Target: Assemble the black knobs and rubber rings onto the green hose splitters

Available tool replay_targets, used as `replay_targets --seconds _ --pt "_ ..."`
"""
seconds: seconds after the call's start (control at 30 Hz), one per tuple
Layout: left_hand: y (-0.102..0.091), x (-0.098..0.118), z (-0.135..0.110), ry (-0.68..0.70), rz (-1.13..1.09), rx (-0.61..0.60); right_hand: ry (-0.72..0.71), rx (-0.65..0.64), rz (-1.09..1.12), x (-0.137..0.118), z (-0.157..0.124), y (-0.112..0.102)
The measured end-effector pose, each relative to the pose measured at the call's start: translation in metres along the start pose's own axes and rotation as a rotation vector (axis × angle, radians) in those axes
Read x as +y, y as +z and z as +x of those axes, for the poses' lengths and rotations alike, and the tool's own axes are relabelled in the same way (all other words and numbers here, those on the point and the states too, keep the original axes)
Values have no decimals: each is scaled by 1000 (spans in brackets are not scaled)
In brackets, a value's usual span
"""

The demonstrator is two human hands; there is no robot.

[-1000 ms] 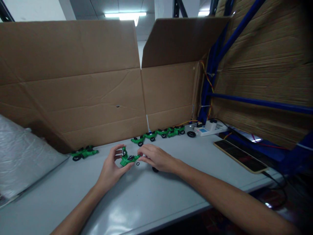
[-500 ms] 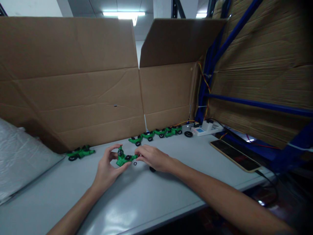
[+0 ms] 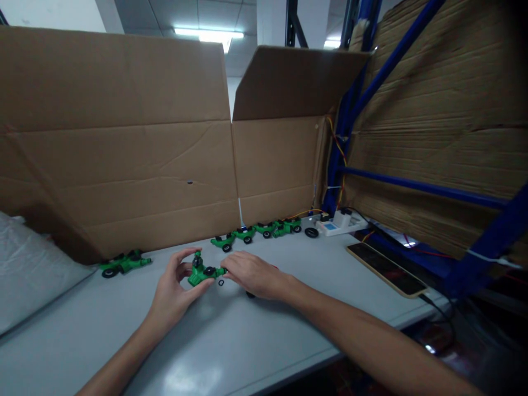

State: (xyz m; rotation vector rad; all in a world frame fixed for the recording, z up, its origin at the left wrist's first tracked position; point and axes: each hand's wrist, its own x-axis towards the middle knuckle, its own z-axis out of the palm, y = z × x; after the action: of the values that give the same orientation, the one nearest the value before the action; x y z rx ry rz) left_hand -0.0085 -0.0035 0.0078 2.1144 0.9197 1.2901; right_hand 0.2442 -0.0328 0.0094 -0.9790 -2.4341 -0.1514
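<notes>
My left hand (image 3: 177, 283) grips a green plastic part with black round pieces (image 3: 200, 274) between thumb and fingers, holding it above the table. At its slim right end, the closed fingertips of my right hand (image 3: 251, 273) pinch it; a dark bit shows there, too small to name. Just below lies a small black ring (image 3: 221, 282) on the table. Under my right palm a dark round piece (image 3: 249, 295) is mostly hidden.
Several similar green parts (image 3: 243, 235) line the back of the white table (image 3: 173, 341); another green part (image 3: 126, 263) lies left, near a white plastic bag (image 3: 37, 275). A black ring (image 3: 312, 232), a power strip (image 3: 344, 223) and a phone (image 3: 385, 269) are right. Cardboard (image 3: 144, 165) stands behind.
The view has shifted slightly, so the scene sits a little lower and further left. Both hands keep hold of the green part, with little change in their pose.
</notes>
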Motion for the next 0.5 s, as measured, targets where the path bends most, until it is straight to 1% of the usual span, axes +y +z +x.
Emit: replay_targets --seconds 0.1,0.23,0.37,0.5 --pt "-1 1 1 -12 -16 -15 -27 -6 -22 -1 -1 -1" --pt "-2 1 2 -66 -69 -23 -36 -9 -45 -1 -2 0" --pt "-1 -3 2 -88 -98 -33 -22 -8 -27 -1 -3 3" --pt "0 -6 2 -99 -128 -69 3 -5 -1 1 -4 8"
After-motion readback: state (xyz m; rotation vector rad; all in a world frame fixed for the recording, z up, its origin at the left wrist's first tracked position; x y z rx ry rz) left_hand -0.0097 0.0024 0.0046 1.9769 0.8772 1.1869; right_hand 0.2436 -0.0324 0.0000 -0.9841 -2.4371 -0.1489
